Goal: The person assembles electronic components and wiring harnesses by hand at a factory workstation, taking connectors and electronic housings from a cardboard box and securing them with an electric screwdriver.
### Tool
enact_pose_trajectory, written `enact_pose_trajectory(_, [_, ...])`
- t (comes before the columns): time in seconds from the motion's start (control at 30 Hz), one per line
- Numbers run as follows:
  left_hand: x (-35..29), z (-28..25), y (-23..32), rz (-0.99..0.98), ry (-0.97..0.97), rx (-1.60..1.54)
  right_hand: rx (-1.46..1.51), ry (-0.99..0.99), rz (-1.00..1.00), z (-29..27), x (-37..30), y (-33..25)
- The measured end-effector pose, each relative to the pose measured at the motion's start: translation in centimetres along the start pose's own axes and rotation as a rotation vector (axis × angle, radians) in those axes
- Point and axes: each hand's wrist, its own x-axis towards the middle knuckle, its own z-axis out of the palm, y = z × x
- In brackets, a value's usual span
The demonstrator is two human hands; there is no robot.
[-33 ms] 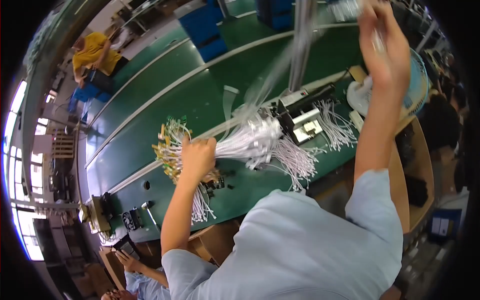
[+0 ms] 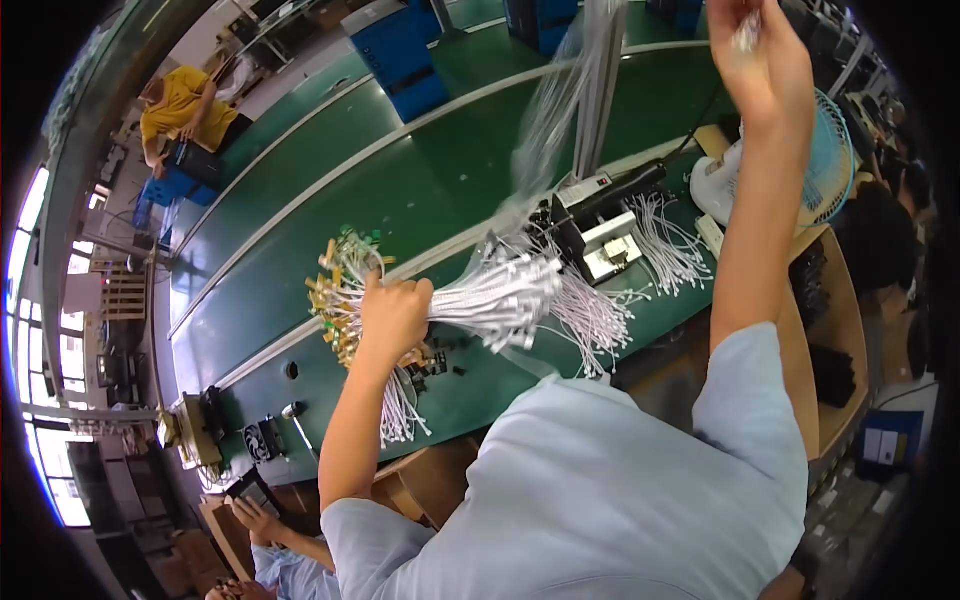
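Observation:
My left hand point(image 2: 397, 318) is closed around the middle of a thick bundle of white cables point(image 2: 490, 302). The bundle's white connector ends fan out to the right, while yellow and green tagged ends point(image 2: 338, 290) stick out on its left. My right hand point(image 2: 765, 65) is raised at the upper right, its fingertips partly cut off by the picture's edge. Shiny clear plastic point(image 2: 745, 35) shows in its curled fingers. A long, blurred sheet of clear plastic film point(image 2: 550, 135) stretches from above the bundle to the top edge; whether it joins the plastic in my hand is out of view.
Behind the bundle stands a black-and-silver bench device point(image 2: 607, 245) between loose white cables point(image 2: 672, 250). A fan point(image 2: 825, 160) and a cardboard box point(image 2: 835, 330) lie to the right. Blue crates point(image 2: 400, 65) stand on the green line; one co-worker point(image 2: 195, 105) is far left, another's hand point(image 2: 255, 518) lower left.
My right hand has risen slightly, further out of the top edge. The clear film has swung up and grown more upright. The bundle's right ends have settled, with my left hand still gripping it.

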Motion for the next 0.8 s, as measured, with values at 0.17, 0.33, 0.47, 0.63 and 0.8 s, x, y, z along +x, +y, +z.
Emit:
enact_pose_trajectory(0.17, [-0.8, -0.6, -1.5, 0.132, 0.083, -0.128, 0.051, -0.305, 0.275, -4.2, 1.1, -0.7])
enact_pose_trajectory(0.33, [-3.6, -1.7, -3.2, 0.274, 0.374, 0.022, -0.579, 0.010, 0.533, -3.6, -2.7, 8.8])
enact_pose_trajectory(0.47, [-6.9, -3.2, -6.8, 0.490, 0.179, 0.216, -0.551, -0.148, 0.725, -5.5, -4.6, 13.3])
enact_pose_trajectory(0.63, [-14.9, -3.1, -12.0, 0.619, -0.205, 0.228, -0.456, -0.085, 0.869, -8.7, -8.4, 16.7])
enact_pose_trajectory(0.8, [-17.6, 0.8, -13.6, 0.641, -0.291, 0.157, -0.343, 0.199, 0.877, -12.5, -13.3, 17.4])
